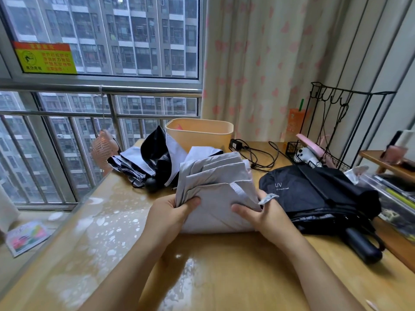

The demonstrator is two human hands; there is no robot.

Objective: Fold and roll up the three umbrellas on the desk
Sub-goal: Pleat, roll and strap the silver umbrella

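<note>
Wooden desk [224, 277] by window: left hand [170, 214] and right hand [267, 216] each grip the pleated grey umbrella [215, 187] at frame centre; black umbrella [314, 194] marked "UV" lies right, grey-and-black umbrella [143, 162] upper left.

Items I log on the desk [224, 277]:
- One grey umbrella [215, 198], pleats gathered. The left hand [170, 212] grips its left edge and the right hand [267, 217] holds its right edge.
- One black umbrella [314, 194], collapsed, lying just right of it, handle toward the near edge.
- One grey-and-black umbrella [143, 162], loose, behind on the left.
- One beige bin [199, 133] just beside that.
- One black cable [253, 153] right of the bin.
</note>
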